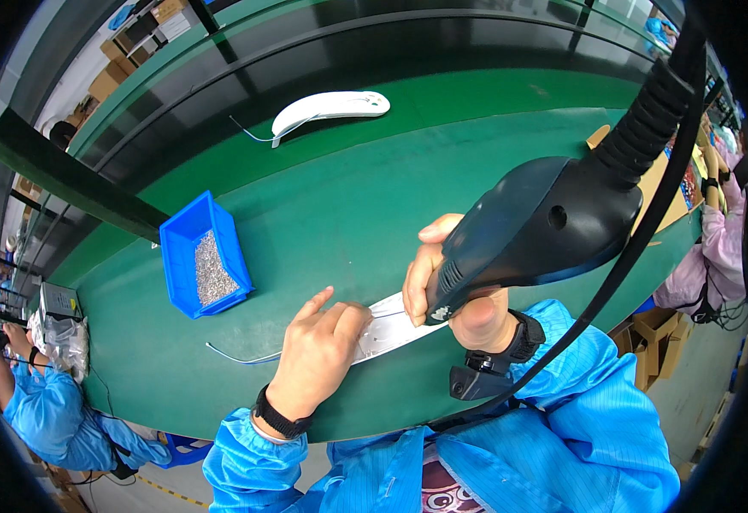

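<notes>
A long white panel [388, 330] lies on the green bench in front of me, a thin blue-and-white wire [250, 360] trailing from its left side. My left hand [316, 349] rests on the panel's left part; its index finger is stretched out, the others curl down onto the panel and the thumb is hidden. My right hand [429, 272] is wrapped round the lower end of a black electric screwdriver [524, 227], tilted above the panel's right part. The screwdriver's tip is hidden behind my hand and the tool body.
A blue bin [169, 256] of small metal screws [213, 272] stands left on the bench [340, 205]. Another white panel [331, 111] with a wire lies at the back. A thick black cable [660, 111] hangs at right, near a cardboard box [660, 192]. Co-workers [49, 410] sit at both sides.
</notes>
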A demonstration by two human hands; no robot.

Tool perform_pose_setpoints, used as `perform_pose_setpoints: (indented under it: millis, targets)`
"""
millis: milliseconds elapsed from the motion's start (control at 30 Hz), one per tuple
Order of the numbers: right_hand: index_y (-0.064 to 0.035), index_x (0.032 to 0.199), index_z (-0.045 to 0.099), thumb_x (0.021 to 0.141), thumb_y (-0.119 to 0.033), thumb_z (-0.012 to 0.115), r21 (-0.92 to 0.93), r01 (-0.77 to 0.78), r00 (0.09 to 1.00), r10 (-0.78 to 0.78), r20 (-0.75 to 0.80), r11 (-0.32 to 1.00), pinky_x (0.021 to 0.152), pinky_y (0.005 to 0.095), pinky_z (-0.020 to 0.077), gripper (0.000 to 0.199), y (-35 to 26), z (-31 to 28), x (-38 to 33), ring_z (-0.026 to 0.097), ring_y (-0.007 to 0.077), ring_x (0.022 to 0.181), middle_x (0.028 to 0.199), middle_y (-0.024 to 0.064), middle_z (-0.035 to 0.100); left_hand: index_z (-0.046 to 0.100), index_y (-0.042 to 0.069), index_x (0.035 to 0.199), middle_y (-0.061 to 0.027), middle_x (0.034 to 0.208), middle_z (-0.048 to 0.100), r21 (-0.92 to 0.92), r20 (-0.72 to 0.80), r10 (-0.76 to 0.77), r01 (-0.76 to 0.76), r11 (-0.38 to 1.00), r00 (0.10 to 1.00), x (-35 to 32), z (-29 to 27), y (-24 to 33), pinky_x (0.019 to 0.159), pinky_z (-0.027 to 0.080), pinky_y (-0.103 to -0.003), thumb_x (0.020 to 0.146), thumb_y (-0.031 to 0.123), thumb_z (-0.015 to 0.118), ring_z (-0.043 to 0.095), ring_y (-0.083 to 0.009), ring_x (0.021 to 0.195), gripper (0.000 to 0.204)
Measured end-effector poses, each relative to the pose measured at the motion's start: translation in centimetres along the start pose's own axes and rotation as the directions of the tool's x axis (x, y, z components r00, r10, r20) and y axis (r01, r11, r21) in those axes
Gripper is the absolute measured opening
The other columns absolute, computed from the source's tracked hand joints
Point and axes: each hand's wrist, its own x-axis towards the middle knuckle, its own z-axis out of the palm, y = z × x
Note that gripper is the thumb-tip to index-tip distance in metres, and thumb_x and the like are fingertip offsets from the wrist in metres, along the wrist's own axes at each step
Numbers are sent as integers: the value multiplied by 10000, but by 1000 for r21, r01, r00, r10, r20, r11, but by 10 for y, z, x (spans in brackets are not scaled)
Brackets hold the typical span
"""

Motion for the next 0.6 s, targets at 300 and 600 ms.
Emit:
perform_pose_setpoints:
  millis: [300,600]
  targets:
    - [-17,1123,339,644,-600,600,-54,-23,1000,23,-5,998,439,240,432,799,-3,-7,0,516,146,469,580,84,519,521,53,793,-69,722,578,19,11,13,-13,1000,1000,0,3,-2,839,454,-406,686,14,534,581,-225,608,115]
    - [-64,1151,289,667,-663,517,-119,49,999,-47,15,992,406,261,422,803,-5,-6,7,500,162,432,544,75,492,590,74,749,-23,720,577,-39,-102,-1,-3,999,995,15,-12,10,813,410,-371,666,48,627,553,-174,702,94]
